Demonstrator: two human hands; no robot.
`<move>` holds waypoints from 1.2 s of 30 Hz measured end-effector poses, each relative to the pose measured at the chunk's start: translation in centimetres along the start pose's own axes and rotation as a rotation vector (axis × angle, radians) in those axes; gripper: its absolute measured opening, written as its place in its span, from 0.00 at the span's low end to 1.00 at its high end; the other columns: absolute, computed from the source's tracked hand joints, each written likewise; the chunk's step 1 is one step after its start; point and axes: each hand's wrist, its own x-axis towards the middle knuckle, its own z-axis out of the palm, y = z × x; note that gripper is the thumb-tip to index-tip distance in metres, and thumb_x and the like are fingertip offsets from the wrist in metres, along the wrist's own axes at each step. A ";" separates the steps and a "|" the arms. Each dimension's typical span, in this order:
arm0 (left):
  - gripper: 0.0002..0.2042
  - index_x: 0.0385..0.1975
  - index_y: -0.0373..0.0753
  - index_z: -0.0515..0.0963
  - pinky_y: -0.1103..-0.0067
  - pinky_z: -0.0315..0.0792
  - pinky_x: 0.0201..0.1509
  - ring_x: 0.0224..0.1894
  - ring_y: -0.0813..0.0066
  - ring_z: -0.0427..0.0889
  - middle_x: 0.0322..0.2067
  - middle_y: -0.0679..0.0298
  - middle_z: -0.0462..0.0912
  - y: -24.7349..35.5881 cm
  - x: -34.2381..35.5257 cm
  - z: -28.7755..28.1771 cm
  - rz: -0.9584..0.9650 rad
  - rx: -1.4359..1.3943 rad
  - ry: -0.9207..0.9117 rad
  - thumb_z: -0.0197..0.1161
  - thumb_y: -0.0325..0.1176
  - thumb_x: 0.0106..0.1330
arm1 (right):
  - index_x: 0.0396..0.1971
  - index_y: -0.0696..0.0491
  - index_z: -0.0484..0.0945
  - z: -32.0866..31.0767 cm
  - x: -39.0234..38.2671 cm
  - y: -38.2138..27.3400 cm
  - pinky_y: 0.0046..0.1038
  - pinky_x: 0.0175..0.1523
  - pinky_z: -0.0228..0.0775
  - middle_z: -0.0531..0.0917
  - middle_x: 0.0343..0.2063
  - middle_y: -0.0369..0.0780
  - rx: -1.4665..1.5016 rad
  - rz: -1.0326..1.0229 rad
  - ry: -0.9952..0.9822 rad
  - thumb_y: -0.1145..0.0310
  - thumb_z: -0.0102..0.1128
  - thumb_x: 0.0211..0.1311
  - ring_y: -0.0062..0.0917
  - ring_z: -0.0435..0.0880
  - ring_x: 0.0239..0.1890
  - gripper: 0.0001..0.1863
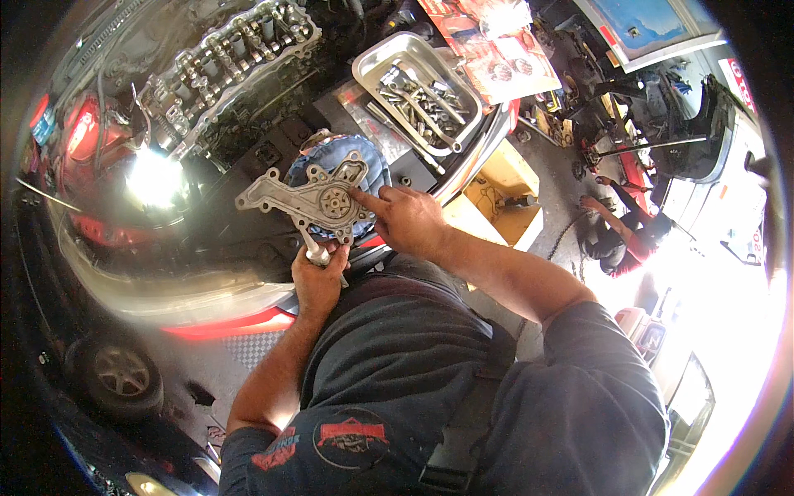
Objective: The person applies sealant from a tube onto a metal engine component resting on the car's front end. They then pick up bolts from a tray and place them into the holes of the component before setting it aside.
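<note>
A grey metal water pump (pixel 318 198) with a round finned impeller lies over a crumpled blue bundle (pixel 376 161) in front of me. My left hand (pixel 317 285) is closed around a silver tube (pixel 317 255) with a tapered nozzle, just below the pump; its thumb is at the pump's lower edge. With the index finger stretched out, my right hand (pixel 409 221) touches the pump's rim right of the impeller. Its other fingers are curled loosely and seem to hold nothing.
An engine with exposed camshafts (pixel 223 66) fills the far left, beside a glaring work light (pixel 157 178). Behind the pump stands a metal tray (pixel 364 66) of sockets and wrenches. A yellow box (pixel 521 169) sits at the right. Another person (pixel 633 240) is low down farther right.
</note>
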 end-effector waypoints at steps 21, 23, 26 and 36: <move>0.08 0.35 0.33 0.78 0.79 0.73 0.40 0.32 0.78 0.79 0.29 0.65 0.82 1.3 -0.1 -1.1 0.134 0.387 0.069 0.69 0.26 0.59 | 0.66 0.35 0.66 -2.0 -0.1 3.8 0.36 0.42 0.78 0.75 0.33 0.39 -0.148 -0.107 -0.046 0.68 0.59 0.57 0.34 0.80 0.36 0.34; 0.06 0.34 0.33 0.78 0.78 0.72 0.38 0.31 0.77 0.79 0.27 0.66 0.81 1.3 -0.3 -2.0 0.191 0.365 0.066 0.67 0.26 0.61 | 0.63 0.37 0.70 -2.7 -1.3 3.8 0.38 0.41 0.78 0.77 0.34 0.40 -0.052 -0.062 -0.082 0.67 0.58 0.58 0.35 0.81 0.39 0.30; 0.08 0.34 0.33 0.78 0.74 0.71 0.35 0.28 0.74 0.78 0.24 0.64 0.81 1.3 -0.3 -4.0 0.047 0.314 0.034 0.61 0.32 0.67 | 0.61 0.40 0.73 -2.8 -2.3 2.2 0.39 0.41 0.78 0.80 0.34 0.43 0.232 -0.033 -0.020 0.69 0.58 0.57 0.38 0.82 0.37 0.28; 0.30 0.22 0.30 0.75 0.64 0.68 0.33 0.24 0.51 0.76 0.20 0.49 0.78 2.7 -1.6 -3.6 0.246 0.583 -0.057 0.36 0.48 0.79 | 0.64 0.55 0.69 -2.6 -3.2 -3.2 0.24 0.36 0.68 0.75 0.25 0.33 1.195 0.144 -0.364 0.69 0.59 0.60 0.18 0.74 0.29 0.30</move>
